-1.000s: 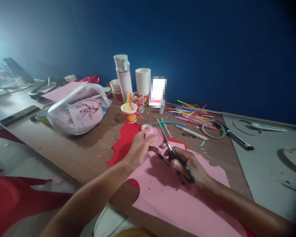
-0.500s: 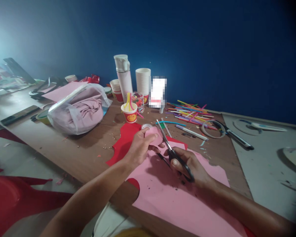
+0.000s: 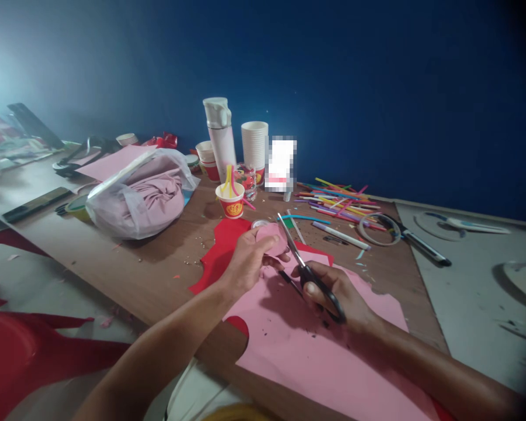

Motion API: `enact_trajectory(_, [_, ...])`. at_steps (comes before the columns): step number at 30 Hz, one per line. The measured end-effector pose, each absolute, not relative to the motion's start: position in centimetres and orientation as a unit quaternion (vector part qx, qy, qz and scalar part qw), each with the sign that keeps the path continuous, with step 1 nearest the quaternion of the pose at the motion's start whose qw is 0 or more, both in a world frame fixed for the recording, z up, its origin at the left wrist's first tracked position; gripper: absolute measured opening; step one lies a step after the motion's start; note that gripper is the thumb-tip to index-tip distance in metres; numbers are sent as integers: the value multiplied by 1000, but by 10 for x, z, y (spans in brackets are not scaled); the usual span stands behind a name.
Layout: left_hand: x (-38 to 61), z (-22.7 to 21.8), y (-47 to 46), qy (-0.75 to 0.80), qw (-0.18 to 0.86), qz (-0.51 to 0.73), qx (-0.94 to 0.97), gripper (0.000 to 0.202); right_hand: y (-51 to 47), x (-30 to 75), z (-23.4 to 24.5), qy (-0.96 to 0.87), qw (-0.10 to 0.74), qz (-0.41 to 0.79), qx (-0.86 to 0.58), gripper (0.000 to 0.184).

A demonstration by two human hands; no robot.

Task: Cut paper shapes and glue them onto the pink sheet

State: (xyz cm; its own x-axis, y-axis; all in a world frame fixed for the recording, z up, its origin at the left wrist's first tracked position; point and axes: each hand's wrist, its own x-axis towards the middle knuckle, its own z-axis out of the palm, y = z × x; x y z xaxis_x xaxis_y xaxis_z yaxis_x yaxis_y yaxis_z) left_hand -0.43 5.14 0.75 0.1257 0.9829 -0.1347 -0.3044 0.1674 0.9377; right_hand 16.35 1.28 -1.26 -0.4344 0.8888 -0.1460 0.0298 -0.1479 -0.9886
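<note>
My left hand (image 3: 248, 261) pinches a small rounded pink paper piece (image 3: 272, 240) above the table. My right hand (image 3: 339, 295) grips black-handled scissors (image 3: 307, 272), their blades pointing up and away along the right edge of that piece. Both hands hover over a large pink paper sheet (image 3: 315, 345), which overlaps a red sheet (image 3: 221, 248) on the wooden table (image 3: 149, 269).
A red-and-yellow paper cup (image 3: 231, 200) with straws stands behind the hands, with a tape roll (image 3: 260, 224) beside it. Farther back are a white bottle (image 3: 221, 137), stacked cups (image 3: 254, 146) and loose coloured straws (image 3: 337, 202). A plastic bag of pink cloth (image 3: 140, 196) lies left. A red chair (image 3: 35, 351) is at lower left.
The pink piece has turned slightly in my left hand and the scissors have shifted a little along its edge. Everything else stays put.
</note>
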Motion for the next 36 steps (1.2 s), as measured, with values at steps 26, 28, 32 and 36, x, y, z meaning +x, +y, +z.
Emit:
enact_trajectory(26, [-5,10,51,424,634,504,405,8,14,164,-14,-580,325,622,-415,41])
enact_trajectory(28, [-5,9,51,429,634,503,400,8,14,165,-15,-581,321,621,-416,40])
enact_trajectory(32, [-5,9,51,428,633,505,401,10,13,165,-15,-575,326,621,-421,39])
enact_trajectory(36, [-6,8,53,433,634,502,399,14,13,164,-12,-579,318,618,-426,34])
